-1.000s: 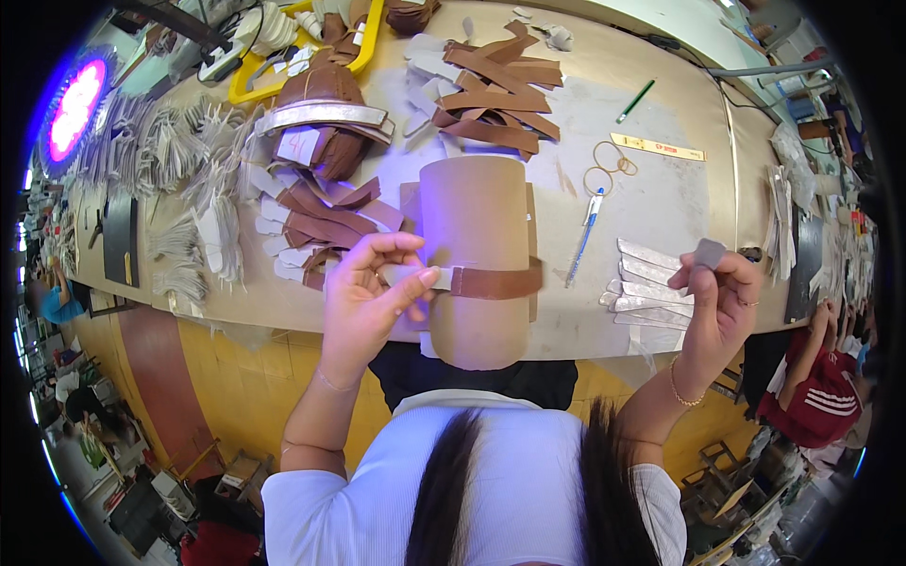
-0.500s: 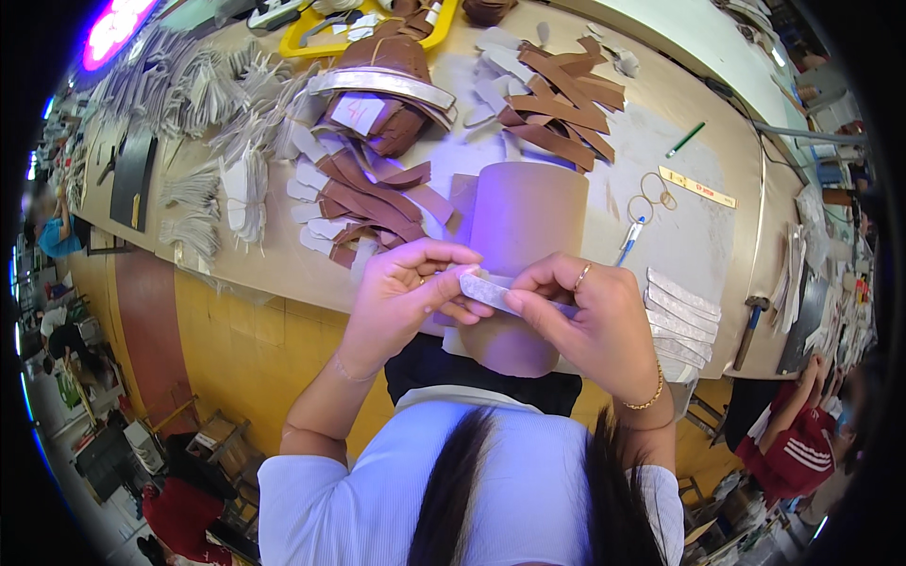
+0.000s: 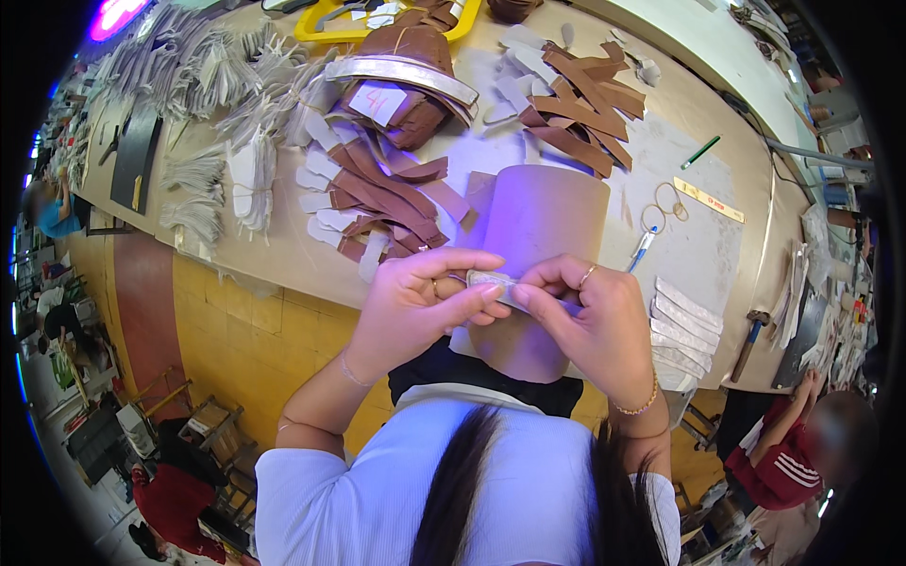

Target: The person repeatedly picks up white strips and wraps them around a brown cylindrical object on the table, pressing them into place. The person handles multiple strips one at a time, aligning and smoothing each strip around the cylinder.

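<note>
- Pinching a small pale strip [image 3: 498,286] between both hands, just above the near table edge [image 3: 283,274].
- Gripping one end with left hand [image 3: 415,311], thumb and fingers closed on it.
- Clamping the other end with right hand [image 3: 590,325], fingertips meeting the left ones.
- Holding it in front of a tan cardboard panel [image 3: 547,226] lying on the table.
- Lying nearby: brown leather pieces [image 3: 377,193], a stack of pale strips [image 3: 684,321], a blue pen [image 3: 642,247], a green pencil [image 3: 700,152].

Both forearms rise from six o'clock and bend inward. The left hand [image 3: 415,307] and right hand [image 3: 590,316] meet at centre, fingers [image 3: 472,304] curled and pinched together, knuckles up, a bracelet on each wrist.
</note>
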Demonstrator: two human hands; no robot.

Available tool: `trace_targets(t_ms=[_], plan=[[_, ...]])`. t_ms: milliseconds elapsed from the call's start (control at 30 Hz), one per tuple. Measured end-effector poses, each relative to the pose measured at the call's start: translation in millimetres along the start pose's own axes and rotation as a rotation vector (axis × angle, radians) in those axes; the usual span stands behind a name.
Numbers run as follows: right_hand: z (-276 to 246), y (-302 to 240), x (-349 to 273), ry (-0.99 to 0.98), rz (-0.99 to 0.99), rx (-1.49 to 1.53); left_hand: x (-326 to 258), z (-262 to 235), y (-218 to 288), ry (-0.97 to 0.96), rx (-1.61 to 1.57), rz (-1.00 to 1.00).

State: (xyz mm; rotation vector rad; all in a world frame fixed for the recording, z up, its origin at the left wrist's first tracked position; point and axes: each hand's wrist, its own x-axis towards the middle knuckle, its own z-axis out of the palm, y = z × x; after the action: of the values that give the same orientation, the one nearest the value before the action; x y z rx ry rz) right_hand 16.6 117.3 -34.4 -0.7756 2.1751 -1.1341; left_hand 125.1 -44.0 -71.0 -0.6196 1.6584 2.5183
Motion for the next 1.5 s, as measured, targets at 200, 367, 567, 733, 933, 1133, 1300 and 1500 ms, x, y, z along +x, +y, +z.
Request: trace_targets(t_ms=[200, 367, 567, 733, 933, 1133, 1300, 1500], plan=[[1.9, -1.3, -1.1, 0.013, 0.021, -0.017, -1.5, 1.5, 1.5, 0.021, 0.000, -0.011], [2.9, -1.6, -1.7, 0.027, 0.019, -0.009, -0.9, 2.0, 2.1, 0.019, 0.010, -0.013], [-8.2, -1.1, -13.9, 0.069, 0.021, 0.051, 4.3, -4.3, -3.6, 0.020, -0.046, -0.033], [-22.7, 11.0, -24.2, 0.078, 0.124, 0.071, 9.8, -13.7, -7.6, -0.056, -0.111, -0.054], [-21.8, 13.7, -22.4, 0.081, 0.139, 0.090, 14.4, -17.3, -13.3, -0.071, -0.108, -0.020], [-20.1, 18.9, -21.8, 0.078, 0.129, 0.093, 19.0, -18.4, -24.9, -0.040, -0.072, 0.002], [-16.9, 24.3, -22.7, 0.107, 0.088, 0.011, 24.0, -17.6, -37.0, -0.043, -0.124, 0.016], [-21.6, 36.8, -23.7, 0.158, 0.112, -0.018, 26.7, -17.0, -45.0, -0.031, -0.098, 0.099]])
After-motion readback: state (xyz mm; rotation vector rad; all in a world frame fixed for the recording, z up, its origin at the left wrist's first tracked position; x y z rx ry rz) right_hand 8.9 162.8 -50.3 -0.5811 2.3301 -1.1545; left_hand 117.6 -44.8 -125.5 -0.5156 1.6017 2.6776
